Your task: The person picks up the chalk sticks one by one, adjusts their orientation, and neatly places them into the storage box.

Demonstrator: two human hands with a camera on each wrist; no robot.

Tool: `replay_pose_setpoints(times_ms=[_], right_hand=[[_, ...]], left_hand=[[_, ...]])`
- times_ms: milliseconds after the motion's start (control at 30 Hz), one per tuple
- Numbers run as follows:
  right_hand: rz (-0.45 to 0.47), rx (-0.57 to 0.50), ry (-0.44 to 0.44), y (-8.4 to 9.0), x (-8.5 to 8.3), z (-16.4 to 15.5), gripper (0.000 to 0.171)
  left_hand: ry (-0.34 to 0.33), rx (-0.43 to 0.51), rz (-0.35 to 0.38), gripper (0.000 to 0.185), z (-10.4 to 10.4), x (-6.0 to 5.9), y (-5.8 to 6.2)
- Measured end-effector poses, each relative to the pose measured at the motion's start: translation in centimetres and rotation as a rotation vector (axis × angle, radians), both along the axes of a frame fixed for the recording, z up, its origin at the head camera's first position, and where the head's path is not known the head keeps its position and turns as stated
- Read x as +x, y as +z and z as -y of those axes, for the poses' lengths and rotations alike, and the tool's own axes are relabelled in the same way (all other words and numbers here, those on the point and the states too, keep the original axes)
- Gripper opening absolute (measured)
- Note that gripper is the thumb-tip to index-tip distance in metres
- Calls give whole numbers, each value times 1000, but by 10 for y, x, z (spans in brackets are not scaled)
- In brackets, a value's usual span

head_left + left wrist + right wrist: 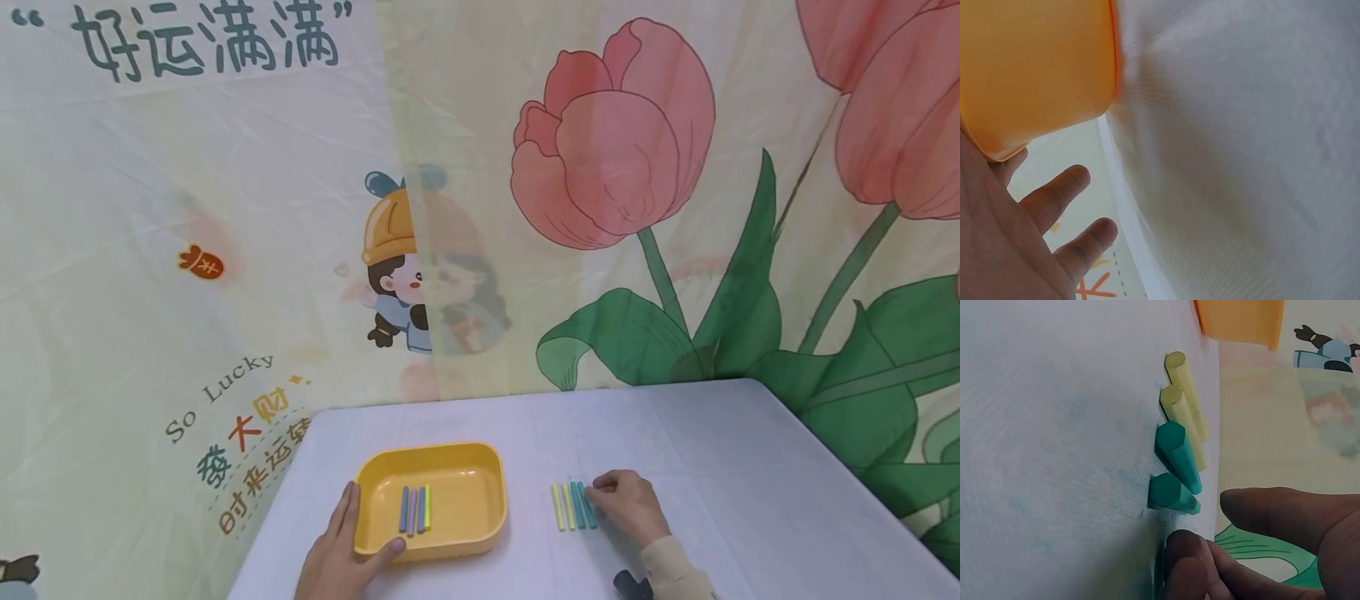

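A yellow plastic tray [465, 546] stands on the table with several chalk sticks [412, 510], blue, purple and yellow-green, side by side in it. My left hand [341, 542] rests against its left near corner, thumb at the near rim; in the left wrist view the visible fingers [1060, 194] are spread and fairly straight. Right of the tray, two pale yellow chalks [1188, 406] and two green chalks [1175, 453] lie in a row. Beside the green end is my right hand [628, 502], its thumb and fingers apart. What lies under its lower fingers is partly hidden.
A white cloth covers the table [720, 500]. Behind it hangs a printed curtain [465, 125] with tulips and lettering. A dark object [632, 585] shows by the right sleeve at the near edge.
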State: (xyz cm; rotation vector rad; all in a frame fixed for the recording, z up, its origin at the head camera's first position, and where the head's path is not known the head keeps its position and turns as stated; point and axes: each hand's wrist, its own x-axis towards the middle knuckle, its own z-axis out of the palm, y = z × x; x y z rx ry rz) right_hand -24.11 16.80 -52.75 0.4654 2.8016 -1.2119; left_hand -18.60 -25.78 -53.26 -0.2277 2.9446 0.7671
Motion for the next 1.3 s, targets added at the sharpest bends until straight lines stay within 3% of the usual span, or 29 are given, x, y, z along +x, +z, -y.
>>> replay_pose_setpoints(times_ms=[267,667,1300], right_hand=[[7,42,22,-3,-4,6,26],[11,113,12,-2,-6,21,19],[-27,191,32,5,-11,27,17]], left_hand=[[-7,3,-1,127,0,0,1],[-40,-13,-81,122,2,3,-1],[-20,-8,-33,125,1,1,1]])
